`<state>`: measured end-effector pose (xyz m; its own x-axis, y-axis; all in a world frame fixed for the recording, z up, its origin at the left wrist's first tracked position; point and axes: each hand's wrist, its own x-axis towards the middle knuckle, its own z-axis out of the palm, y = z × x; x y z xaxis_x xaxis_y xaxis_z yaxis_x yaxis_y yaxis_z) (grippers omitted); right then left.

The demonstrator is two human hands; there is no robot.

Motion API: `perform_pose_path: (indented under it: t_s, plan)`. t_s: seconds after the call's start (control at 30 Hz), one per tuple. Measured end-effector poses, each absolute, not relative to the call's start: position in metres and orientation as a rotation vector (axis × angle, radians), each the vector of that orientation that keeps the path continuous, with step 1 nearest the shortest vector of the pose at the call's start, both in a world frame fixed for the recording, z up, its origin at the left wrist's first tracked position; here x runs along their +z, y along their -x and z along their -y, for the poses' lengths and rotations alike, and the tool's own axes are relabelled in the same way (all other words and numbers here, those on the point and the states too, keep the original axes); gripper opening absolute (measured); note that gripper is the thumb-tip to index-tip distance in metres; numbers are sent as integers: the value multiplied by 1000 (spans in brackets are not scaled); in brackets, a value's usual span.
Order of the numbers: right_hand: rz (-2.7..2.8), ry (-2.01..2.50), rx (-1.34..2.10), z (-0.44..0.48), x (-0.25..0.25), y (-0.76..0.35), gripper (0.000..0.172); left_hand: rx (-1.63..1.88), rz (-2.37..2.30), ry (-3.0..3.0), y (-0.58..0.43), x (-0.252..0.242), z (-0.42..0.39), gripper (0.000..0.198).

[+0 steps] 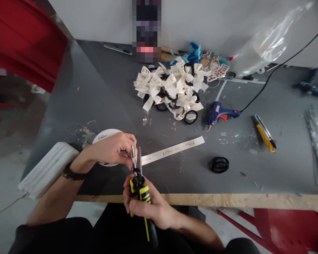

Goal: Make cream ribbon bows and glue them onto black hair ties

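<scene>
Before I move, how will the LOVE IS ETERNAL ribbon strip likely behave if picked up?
The ribbon strip is probably light for its length, being a thin, narrow band. It's likely floppy, since similar printed ribbon forms the bows. Its right-hand end lies unheld, so a slight push might swing it.

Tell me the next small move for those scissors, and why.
Probably squeeze the scissors shut with the right hand to snip the ribbon: the blades stand open close to the left hand, which seems to pinch the ribbon, while its printed length stretches out on the blades' other side.
</scene>
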<state>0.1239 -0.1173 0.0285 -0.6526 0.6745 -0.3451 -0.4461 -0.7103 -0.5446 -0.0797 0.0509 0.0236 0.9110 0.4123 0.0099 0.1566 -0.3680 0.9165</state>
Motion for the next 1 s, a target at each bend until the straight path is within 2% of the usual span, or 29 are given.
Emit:
perform_pose_path:
  t_s: [0.17, 0.37, 0.53, 0.67, 0.83, 1.0]
  plan:
    - [443, 853, 2351, 121, 29, -120, 39, 287, -458, -1940, 81, 23, -50, 16]
    - [426, 739, 2354, 120, 28, -121, 49, 267, -434, -1945, 81, 22, -50, 10]
    - [573, 843, 2348, 120, 27, -123, 36, 208, -408, -1945, 82, 22, -51, 18]
    - [521, 715, 2351, 120, 30, -124, 50, 202, -394, -2008, 82, 22, -51, 10]
    - [388, 821, 2425, 124, 29, -119, 40, 201, -379, -1982, 82, 21, -52, 13]
    - [331, 631, 2368, 123, 24, -114, 58, 224, -385, -1993, 80, 22, -53, 16]
